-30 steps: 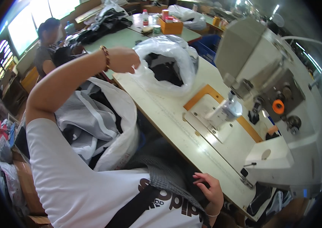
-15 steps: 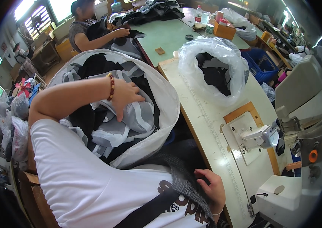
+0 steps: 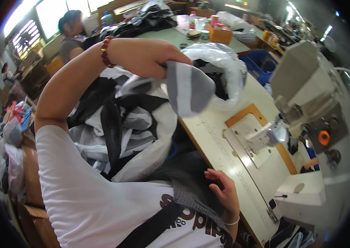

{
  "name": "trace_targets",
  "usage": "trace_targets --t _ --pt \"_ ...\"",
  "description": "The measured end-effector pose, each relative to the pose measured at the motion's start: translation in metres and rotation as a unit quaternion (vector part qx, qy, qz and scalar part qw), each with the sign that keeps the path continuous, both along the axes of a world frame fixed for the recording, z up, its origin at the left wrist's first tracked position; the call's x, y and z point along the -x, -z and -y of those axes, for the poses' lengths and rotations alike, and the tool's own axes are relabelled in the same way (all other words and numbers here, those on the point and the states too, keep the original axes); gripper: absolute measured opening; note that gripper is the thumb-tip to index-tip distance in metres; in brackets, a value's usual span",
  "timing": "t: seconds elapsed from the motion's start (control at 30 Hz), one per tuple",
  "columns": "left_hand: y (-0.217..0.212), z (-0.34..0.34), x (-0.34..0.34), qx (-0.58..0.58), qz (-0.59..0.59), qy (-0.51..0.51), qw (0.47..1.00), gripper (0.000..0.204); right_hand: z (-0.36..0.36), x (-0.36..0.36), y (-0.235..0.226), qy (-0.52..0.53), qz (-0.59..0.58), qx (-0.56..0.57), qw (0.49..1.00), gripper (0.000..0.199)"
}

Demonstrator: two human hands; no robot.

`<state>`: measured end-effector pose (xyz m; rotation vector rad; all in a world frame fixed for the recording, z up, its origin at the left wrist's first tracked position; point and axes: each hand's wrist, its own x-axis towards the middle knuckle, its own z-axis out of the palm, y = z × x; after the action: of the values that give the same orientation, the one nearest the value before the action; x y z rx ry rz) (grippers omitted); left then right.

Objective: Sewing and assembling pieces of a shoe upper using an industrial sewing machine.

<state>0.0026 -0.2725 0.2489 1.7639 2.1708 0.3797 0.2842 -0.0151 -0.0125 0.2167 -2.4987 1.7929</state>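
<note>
My left hand (image 3: 146,56), with a beaded bracelet at its wrist, is raised over the large white sack (image 3: 166,128). Its fingers are closed on a grey fabric piece (image 3: 189,89) with a white stripe, which hangs at the sack's right side, above the sewing table's edge. A jumble of black, grey and white fabric pieces (image 3: 113,124) fills the sack, and a black strip among them stands up. Lower down, my right hand (image 3: 224,190) rests by the near edge of the sewing table (image 3: 208,140). Its fingers are loosely bent and apart, with nothing in them.
A sewing machine (image 3: 266,136) stands on the table to the right. Behind the hanging piece is a clear plastic bag (image 3: 224,58) with dark pieces inside. Farther back are a blue crate (image 3: 259,64), a cardboard box (image 3: 219,34) and a seated person (image 3: 71,37).
My left hand has risen out of the sack, lifting the grey fabric piece up and to the right. My right hand remains by the table edge. The whole view has shifted somewhat.
</note>
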Motion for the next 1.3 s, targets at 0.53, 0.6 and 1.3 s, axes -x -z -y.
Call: trace_targets --t 0.53,0.6,1.3 --pt "0.115 -0.311 -0.175 0.198 0.597 0.339 0.699 0.064 -0.037 -0.147 0.053 0.33 -0.183 0.103 0.92 0.083" --pt "0.13 -0.323 -0.185 0.219 0.629 0.323 0.672 0.065 -0.022 -0.174 0.072 0.339 -0.154 0.052 0.927 0.086" --pt "0.208 -0.254 -0.089 0.039 0.433 0.118 0.893 0.028 -0.099 -0.111 0.027 0.564 -0.103 0.295 0.764 0.048"
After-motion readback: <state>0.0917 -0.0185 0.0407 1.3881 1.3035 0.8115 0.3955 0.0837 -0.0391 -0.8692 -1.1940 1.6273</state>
